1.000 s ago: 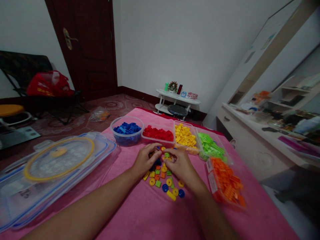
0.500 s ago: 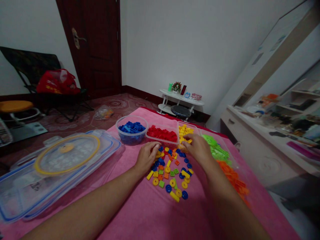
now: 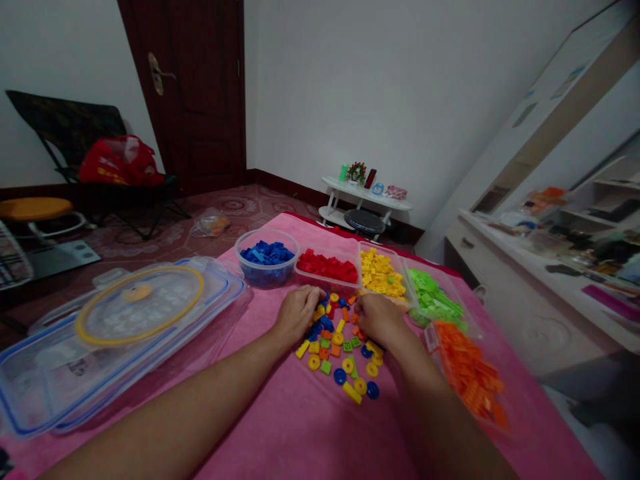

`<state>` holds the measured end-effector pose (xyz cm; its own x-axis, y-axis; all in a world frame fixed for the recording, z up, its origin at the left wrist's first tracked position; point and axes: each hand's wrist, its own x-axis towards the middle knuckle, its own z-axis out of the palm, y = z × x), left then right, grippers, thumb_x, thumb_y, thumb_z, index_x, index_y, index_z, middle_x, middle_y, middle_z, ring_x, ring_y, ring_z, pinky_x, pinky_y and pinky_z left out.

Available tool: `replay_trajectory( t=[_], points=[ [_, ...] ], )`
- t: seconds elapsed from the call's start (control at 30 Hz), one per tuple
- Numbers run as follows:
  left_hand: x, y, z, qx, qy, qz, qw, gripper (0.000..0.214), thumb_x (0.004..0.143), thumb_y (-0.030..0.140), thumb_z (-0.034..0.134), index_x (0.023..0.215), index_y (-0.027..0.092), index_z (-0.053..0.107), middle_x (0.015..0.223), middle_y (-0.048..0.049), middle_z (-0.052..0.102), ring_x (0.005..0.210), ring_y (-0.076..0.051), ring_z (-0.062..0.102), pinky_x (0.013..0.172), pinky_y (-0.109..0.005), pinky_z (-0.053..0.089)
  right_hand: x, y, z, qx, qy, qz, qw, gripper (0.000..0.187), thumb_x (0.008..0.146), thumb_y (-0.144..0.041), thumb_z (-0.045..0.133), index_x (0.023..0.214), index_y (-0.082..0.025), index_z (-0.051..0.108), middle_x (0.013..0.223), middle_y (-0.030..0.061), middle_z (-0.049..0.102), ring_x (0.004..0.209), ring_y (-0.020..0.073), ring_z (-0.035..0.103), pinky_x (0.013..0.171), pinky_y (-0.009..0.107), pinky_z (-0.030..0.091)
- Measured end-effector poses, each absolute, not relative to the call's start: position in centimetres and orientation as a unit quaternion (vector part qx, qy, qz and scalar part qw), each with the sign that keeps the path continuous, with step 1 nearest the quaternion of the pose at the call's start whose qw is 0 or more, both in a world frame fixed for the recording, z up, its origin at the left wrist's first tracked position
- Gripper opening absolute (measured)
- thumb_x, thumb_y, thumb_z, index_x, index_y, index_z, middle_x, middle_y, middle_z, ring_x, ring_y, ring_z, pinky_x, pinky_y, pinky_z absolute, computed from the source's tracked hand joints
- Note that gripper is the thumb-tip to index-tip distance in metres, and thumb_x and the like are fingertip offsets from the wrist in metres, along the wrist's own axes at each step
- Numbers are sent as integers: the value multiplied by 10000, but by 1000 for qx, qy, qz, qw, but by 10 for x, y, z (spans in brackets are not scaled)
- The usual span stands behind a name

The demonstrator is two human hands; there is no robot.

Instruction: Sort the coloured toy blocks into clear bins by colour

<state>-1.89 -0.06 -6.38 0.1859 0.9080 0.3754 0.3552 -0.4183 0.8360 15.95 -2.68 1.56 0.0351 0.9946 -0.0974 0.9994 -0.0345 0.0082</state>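
We rested our left hand [image 3: 296,313] and right hand [image 3: 379,319] on the loose bricks [image 3: 340,350] on the pink cloth [image 3: 300,427], just before the tubs [image 3: 327,267]; fingers curled, grip unclear.

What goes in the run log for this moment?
left hand: on loose bricks | right hand: on bricks | sorted tubs: blue, red, yellow
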Motion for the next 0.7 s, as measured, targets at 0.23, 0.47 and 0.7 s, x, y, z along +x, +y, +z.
replay_trajectory(
  t=[0.23,0.47,0.7],
  points=[
    [-19,1,-67,685,428,482,340,446,948,362,306,815,157,679,784,-39,669,757,-158,615,696,-257,449,125,-24,9,633,769,-52,-77,207,798,-203,551,930,-240,706,963,42,708,927,179,623,758,249,402],
    [-22,1,-62,684,444,489,310,447,950,322,287,787,155,668,783,-44,640,779,-164,600,716,-268,445,121,-27,2,621,777,-88,-59,222,749,-368,665,912,-219,679,837,25,703,757,169,626,635,247,381],
    [-21,4,-66,681,442,488,321,446,950,346,290,844,158,681,824,-54,652,808,-172,607,734,-279,465,131,-23,9,604,794,-37,-57,254,801,-210,567,1022,-232,690,1047,48,694,957,186,621,759,251,408]
  ],
)
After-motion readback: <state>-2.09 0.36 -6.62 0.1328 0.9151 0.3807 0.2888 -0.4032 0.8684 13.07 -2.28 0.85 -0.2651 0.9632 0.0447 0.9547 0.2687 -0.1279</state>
